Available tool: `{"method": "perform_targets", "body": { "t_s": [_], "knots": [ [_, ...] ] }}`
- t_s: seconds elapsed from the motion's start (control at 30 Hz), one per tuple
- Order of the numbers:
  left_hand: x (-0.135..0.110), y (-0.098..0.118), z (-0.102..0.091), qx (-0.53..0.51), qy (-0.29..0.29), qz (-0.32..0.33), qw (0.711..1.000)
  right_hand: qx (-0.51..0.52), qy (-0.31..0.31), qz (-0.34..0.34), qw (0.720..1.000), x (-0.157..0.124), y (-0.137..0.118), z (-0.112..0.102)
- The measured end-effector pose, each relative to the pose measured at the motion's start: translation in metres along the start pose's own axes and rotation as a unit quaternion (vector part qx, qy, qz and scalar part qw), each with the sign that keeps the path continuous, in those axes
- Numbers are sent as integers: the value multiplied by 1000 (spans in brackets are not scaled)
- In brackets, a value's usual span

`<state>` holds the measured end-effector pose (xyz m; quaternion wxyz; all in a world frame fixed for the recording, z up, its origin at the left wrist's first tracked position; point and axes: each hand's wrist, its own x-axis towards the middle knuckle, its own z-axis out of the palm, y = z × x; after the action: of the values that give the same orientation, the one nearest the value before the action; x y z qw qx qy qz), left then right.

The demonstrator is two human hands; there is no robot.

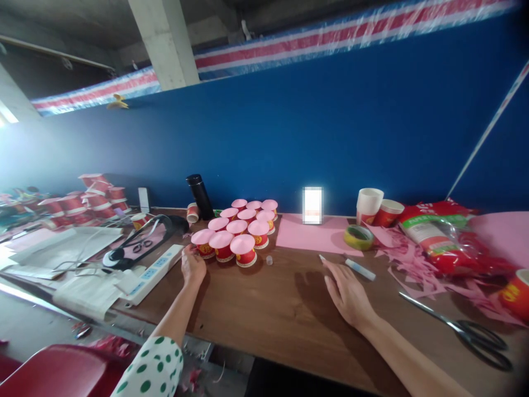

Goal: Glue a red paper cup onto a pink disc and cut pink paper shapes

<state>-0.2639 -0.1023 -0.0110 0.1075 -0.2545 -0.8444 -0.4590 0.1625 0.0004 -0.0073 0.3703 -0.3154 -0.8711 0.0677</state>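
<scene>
My left hand [192, 266] reaches to the near left cup of a cluster of upturned red paper cups [237, 229], each topped with a pink paper disc. Its fingers curl against that cup [203, 243] and seem to grip it. My right hand [347, 293] lies flat on the wooden table [264, 309] with fingers stretched out, holding nothing. Just beyond its fingertips lies a glue stick [359, 269] without its cap. A small cap [269, 260] sits near the cups.
A pink paper sheet [314, 236], a tape roll [359, 237], stacked cups [377, 207], pink scraps and a red packet [446, 237] lie right. Scissors [467, 330] rest near the right edge. A power strip [155, 273], headphones [140, 242], black flask [200, 197] and more cups [91, 201] stand left.
</scene>
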Motion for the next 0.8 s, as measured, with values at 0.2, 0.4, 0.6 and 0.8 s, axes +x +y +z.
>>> {"method": "perform_targets", "body": {
  "t_s": [0.2,0.4,0.6,0.8],
  "knots": [
    [-1,-4,-4,-10,33,-18,999,5,2,-2,1000,0,0,-1],
    [-36,5,-17,-28,-23,43,998,6,2,-5,1000,0,0,-1],
    [-83,46,-21,-75,-199,237,948,-2,8,-8,1000,0,1,0],
    [-94,56,-10,-59,-222,267,936,9,-2,1,1000,-2,1,1]
  ]
}}
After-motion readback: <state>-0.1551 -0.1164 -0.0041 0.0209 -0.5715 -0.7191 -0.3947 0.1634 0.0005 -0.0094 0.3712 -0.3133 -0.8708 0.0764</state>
